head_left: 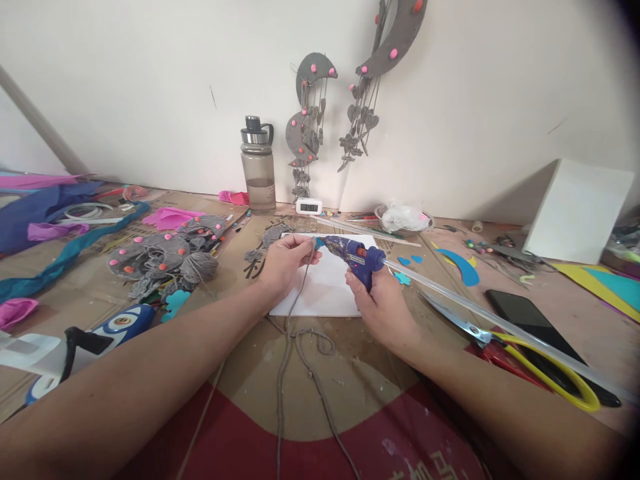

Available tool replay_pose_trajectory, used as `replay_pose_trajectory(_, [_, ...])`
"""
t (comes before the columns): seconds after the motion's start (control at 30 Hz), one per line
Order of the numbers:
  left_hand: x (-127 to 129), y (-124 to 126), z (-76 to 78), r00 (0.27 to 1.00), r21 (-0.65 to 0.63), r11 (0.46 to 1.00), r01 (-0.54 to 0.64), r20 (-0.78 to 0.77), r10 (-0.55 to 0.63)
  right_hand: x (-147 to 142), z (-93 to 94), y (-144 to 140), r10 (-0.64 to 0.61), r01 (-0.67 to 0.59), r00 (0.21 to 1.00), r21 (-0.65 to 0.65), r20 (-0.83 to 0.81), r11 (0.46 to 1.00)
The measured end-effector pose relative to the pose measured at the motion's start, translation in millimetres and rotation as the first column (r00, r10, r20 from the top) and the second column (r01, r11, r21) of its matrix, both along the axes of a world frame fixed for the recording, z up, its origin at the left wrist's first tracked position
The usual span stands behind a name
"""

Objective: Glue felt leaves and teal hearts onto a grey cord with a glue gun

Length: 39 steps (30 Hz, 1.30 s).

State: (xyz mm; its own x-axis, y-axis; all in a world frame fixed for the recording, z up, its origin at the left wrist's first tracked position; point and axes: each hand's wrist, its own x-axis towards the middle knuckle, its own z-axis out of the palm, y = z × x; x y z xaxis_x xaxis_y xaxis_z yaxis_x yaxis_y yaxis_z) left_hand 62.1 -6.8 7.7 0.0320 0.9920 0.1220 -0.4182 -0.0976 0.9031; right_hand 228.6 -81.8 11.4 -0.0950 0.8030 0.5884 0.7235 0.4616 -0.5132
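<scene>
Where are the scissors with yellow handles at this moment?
In the head view, the scissors lie on the table's right side, beside the black phone and under the glue stick of the glue gun.

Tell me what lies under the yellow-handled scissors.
The yellow-handled scissors rest partly on a black phone and on the brown cardboard table cover. A clear glue stick from the glue gun crosses over them. The phone's lower end is covered by the handles.

Glue stick [500,320] end cut off right — clock [309,207] digits unreadable.
</scene>
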Motion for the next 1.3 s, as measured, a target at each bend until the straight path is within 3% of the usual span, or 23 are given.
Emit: replay_pose_trajectory(1.3, [-1.0, 2.0, -0.8, 0.999, 0.003, 1.000, -0.022, 0.032, 0.021, -0.6, 0.0, 1.3, -0.021, 0.021, 0.999, -0.026, -0.023, 0.999])
